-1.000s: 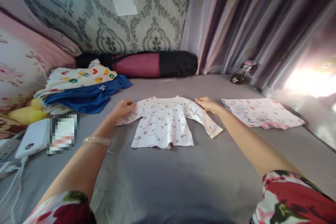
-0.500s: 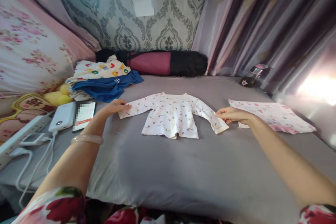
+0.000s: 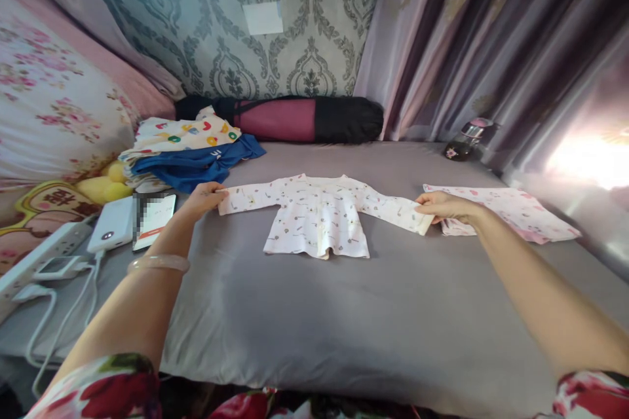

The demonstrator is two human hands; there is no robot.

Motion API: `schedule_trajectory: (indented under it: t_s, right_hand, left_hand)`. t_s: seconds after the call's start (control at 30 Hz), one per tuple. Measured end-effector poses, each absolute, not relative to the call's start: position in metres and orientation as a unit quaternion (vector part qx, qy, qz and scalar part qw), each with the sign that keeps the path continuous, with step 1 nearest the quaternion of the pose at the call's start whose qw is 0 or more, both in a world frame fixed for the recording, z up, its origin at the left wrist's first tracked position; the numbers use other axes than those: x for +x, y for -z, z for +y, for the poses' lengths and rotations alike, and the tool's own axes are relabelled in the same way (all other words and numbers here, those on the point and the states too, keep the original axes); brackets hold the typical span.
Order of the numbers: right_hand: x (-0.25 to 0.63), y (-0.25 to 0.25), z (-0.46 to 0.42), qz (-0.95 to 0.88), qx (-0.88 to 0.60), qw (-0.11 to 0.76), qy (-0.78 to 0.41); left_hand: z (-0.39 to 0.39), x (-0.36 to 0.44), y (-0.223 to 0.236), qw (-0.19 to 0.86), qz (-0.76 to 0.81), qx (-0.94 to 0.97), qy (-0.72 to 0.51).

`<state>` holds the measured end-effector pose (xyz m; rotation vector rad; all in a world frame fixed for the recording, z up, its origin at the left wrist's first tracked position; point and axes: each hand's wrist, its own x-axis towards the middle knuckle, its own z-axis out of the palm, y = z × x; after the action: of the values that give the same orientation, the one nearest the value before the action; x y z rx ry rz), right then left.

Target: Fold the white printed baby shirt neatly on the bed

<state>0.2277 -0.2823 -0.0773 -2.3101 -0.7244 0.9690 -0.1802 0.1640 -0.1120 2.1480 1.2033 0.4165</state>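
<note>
A small white long-sleeved baby shirt [image 3: 319,216] with a fine print lies spread flat on the grey bed sheet [image 3: 314,314], its neckline toward the wall. My left hand [image 3: 205,199] pinches the end of its left-lying sleeve. At the opposite cuff, my right hand [image 3: 445,207] grips the other sleeve between thumb and fingers. Both sleeves stretch out sideways, the right one sloping slightly down. Just beyond my right hand lies a folded white and pink printed cloth [image 3: 511,209], partly hidden by that hand.
Folded clothes [image 3: 191,150] are piled at the back left, before a black and maroon roll bag [image 3: 280,119]. A white power bank [image 3: 112,222], a phone [image 3: 156,219] and a power strip [image 3: 49,262] with cables lie left. A dark bottle [image 3: 464,143] stands back right.
My right hand has moved outward along the sleeve to its cuff, pulling that sleeve straighter. My left hand has shifted slightly outward, and its sleeve lies straighter too. The view has shifted slightly.
</note>
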Motion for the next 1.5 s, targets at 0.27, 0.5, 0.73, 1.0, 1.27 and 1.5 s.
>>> schedule_trajectory:
  t_s: [0.27,0.5,0.73,1.0,1.27,1.5]
  right_hand:
    - [0.228,0.095,-0.286,-0.307,-0.946,0.051,-0.09]
    - [0.147,0.086,-0.277,-0.346,-0.936,0.065,0.017]
    - [0.067,0.088,-0.269,-0.518,-0.824,0.152,-0.173]
    - [0.055,0.103,-0.273,-0.541,-0.822,0.149,-0.102]
    - [0.052,0.115,-0.276,-0.57,-0.802,0.17,-0.055]
    - [0.051,0.113,-0.273,-0.59,-0.781,0.198,-0.046]
  left_hand:
    - [0.159,-0.169,0.117,0.132,0.485,0.853,-0.141]
    - [0.111,-0.168,0.105,0.137,0.46,0.871,-0.109]
    - [0.031,-0.167,0.106,0.376,0.378,0.845,-0.029]
    - [-0.02,-0.167,0.098,0.476,0.406,0.778,-0.051]
    - [-0.018,-0.174,0.099,0.437,0.315,0.841,-0.049]
    - [-0.019,-0.169,0.094,0.418,0.34,0.842,-0.026]
